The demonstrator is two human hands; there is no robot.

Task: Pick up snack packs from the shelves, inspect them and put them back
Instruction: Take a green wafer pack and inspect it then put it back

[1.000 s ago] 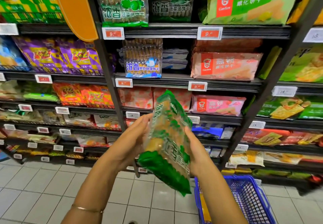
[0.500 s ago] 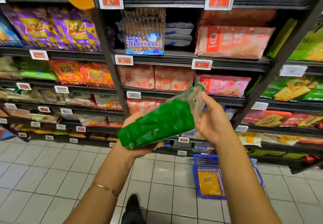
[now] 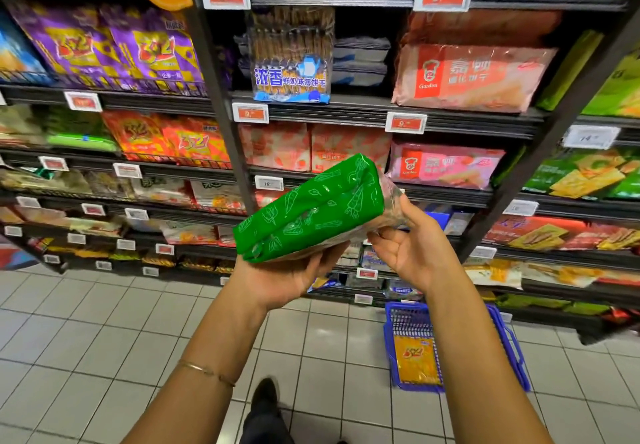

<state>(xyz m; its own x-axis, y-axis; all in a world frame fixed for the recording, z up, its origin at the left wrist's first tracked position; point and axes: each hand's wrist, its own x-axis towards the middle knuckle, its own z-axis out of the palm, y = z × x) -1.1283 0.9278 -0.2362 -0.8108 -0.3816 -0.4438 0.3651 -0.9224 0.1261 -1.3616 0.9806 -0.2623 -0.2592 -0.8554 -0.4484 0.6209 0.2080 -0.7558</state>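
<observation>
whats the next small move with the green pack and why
Probably roll the green pack over to see its printed face: both hands hold it, left hand beneath, right hand at its clear end, and only the plain green end faces up.

Bare forearms, no sleeves; thin gold bracelet [image 3: 207, 371] on left wrist; dark trouser leg, black shoe [image 3: 265, 393].

Green pack [image 3: 308, 208] hides left hand [image 3: 291, 277] fingers.
</observation>
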